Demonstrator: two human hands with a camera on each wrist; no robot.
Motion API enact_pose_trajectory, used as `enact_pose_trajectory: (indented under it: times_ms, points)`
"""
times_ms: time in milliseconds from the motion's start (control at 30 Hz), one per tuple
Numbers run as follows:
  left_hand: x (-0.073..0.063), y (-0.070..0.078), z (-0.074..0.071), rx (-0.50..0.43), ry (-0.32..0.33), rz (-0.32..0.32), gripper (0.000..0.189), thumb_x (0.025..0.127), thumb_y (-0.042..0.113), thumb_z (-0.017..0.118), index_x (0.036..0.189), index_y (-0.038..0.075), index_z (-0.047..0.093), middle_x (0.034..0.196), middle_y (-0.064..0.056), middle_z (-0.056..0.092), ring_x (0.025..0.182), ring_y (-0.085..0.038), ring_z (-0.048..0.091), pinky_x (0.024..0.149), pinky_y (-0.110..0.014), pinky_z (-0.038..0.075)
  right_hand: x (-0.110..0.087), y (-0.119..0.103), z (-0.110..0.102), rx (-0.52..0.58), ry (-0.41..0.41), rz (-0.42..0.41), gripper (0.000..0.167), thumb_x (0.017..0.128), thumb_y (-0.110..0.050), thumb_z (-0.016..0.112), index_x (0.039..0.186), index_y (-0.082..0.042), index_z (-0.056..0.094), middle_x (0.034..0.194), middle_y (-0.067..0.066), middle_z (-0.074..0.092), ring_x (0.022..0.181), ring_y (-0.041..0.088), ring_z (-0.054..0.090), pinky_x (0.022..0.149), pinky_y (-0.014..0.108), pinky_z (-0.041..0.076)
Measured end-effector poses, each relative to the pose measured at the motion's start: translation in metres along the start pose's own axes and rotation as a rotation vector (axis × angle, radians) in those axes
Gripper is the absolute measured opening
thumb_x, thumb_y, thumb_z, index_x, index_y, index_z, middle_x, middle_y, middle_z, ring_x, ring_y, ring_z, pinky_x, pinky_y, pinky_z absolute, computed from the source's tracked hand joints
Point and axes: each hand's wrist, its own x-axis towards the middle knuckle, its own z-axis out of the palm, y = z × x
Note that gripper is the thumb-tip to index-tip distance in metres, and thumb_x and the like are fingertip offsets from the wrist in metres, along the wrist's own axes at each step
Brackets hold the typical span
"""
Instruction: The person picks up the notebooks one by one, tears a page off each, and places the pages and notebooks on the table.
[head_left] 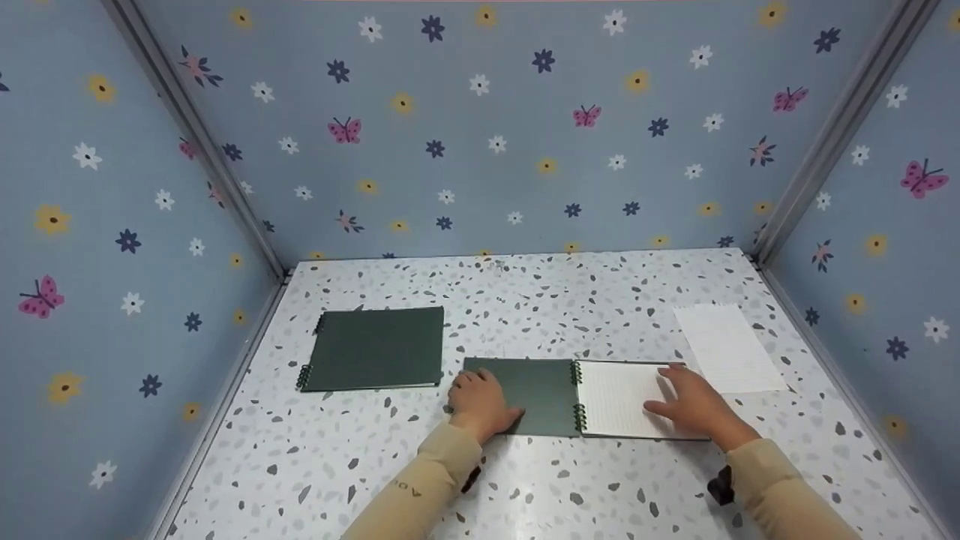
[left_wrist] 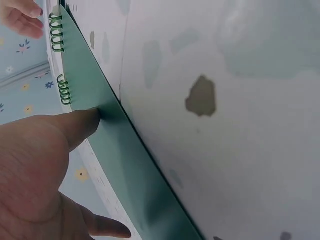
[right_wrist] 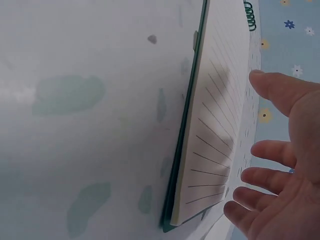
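Smooth pale-blue walls [head_left: 465,60], printed with flowers and butterflies, rise on three sides, joined at the corners by straight grey posts [head_left: 187,112]. Between them spreads the table [head_left: 555,487], a white, slightly glossy slab flecked with angular grey chips. Two beige sleeves [head_left: 424,480] reach in from the near side.

The opened notebook [head_left: 544,409] lies flat between the hands: a smooth, dull green cover on the left, a block of cream-white lined paper on the right. Left of it and farther back is the closed notebook [head_left: 379,349], a dark green rectangle. A loose sheet [head_left: 739,349] of thin, lined white paper lies askew at the far right, its top edge ragged.

The left hand [head_left: 478,401] rests on the green cover, thumb well out to the side, holding nothing. The right hand [right_wrist: 285,165] hovers by the lined page, thumb and fingers spread wide. Smallest are the green wire coils [head_left: 577,394], in two groups along the opened notebook's fold.

A strip of speckled surface separates the two notebooks; a broader one runs behind them to the back wall. Whether the sheet touches the page block cannot be told.
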Motion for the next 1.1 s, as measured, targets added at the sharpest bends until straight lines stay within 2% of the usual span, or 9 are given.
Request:
enact_pose_trajectory:
  times_ms: [133, 333, 500, 600, 733, 933, 1100]
  points:
    - [-0.008, -0.006, -0.002, -0.011, 0.014, -0.003, 0.108, 0.088, 0.074, 0.077, 0.151, -0.011, 0.054, 0.136, -0.036, 0.065, 0.121, -0.046, 0.065, 0.092, -0.055, 0.060, -0.004, 0.000, 0.003, -0.063, -0.049, -0.034, 0.082, 0.095, -0.038, 0.085, 0.148, 0.015, 0.054, 0.159, 0.045, 0.042, 0.149, 0.062, 0.041, 0.122, 0.071, 0.037]
    - [-0.013, -0.015, 0.001, -0.082, 0.046, 0.034, 0.106, 0.086, 0.070, 0.082, 0.147, -0.012, 0.056, 0.132, -0.036, 0.066, 0.119, -0.045, 0.064, 0.097, -0.057, 0.058, -0.005, 0.000, 0.003, -0.091, -0.071, -0.040, 0.080, 0.094, -0.037, 0.085, 0.148, 0.015, 0.055, 0.160, 0.044, 0.042, 0.150, 0.061, 0.041, 0.123, 0.070, 0.037]
    - [-0.014, -0.019, 0.003, -0.156, 0.070, 0.075, 0.095, 0.086, 0.062, 0.087, 0.141, -0.011, 0.059, 0.126, -0.032, 0.066, 0.117, -0.046, 0.064, 0.096, -0.058, 0.057, -0.005, 0.002, 0.005, -0.091, -0.071, -0.026, 0.081, 0.094, -0.038, 0.085, 0.149, 0.014, 0.055, 0.161, 0.043, 0.041, 0.151, 0.061, 0.040, 0.124, 0.070, 0.035]
    - [-0.013, -0.022, 0.003, -0.216, 0.079, 0.093, 0.087, 0.088, 0.051, 0.090, 0.140, -0.011, 0.059, 0.125, -0.032, 0.066, 0.116, -0.046, 0.065, 0.095, -0.059, 0.058, -0.007, 0.003, 0.006, -0.069, -0.073, -0.017, 0.081, 0.094, -0.038, 0.085, 0.149, 0.014, 0.055, 0.162, 0.043, 0.039, 0.152, 0.061, 0.039, 0.124, 0.070, 0.035]
    - [-0.011, -0.029, -0.001, -0.309, 0.096, 0.104, 0.080, 0.092, 0.037, 0.088, 0.146, -0.013, 0.056, 0.133, -0.035, 0.063, 0.120, -0.049, 0.066, 0.095, -0.060, 0.060, -0.008, 0.004, 0.008, -0.050, -0.070, -0.019, 0.081, 0.095, -0.038, 0.085, 0.149, 0.014, 0.055, 0.163, 0.043, 0.038, 0.152, 0.061, 0.038, 0.124, 0.070, 0.034]
    - [-0.010, -0.035, -0.012, -0.469, 0.139, 0.113, 0.072, 0.095, 0.015, 0.084, 0.154, -0.011, 0.050, 0.145, -0.035, 0.058, 0.125, -0.048, 0.067, 0.103, -0.059, 0.059, -0.009, 0.003, 0.007, -0.049, -0.075, -0.020, 0.081, 0.095, -0.038, 0.084, 0.150, 0.014, 0.054, 0.163, 0.043, 0.038, 0.153, 0.061, 0.037, 0.126, 0.071, 0.032]
    - [-0.015, -0.033, -0.023, -0.591, 0.173, 0.175, 0.076, 0.091, -0.011, 0.069, 0.162, -0.006, 0.042, 0.149, -0.031, 0.055, 0.119, -0.041, 0.070, 0.100, -0.055, 0.059, -0.010, 0.003, 0.009, -0.054, -0.064, -0.021, 0.082, 0.096, -0.040, 0.083, 0.151, 0.013, 0.053, 0.164, 0.042, 0.037, 0.154, 0.061, 0.036, 0.126, 0.071, 0.032]
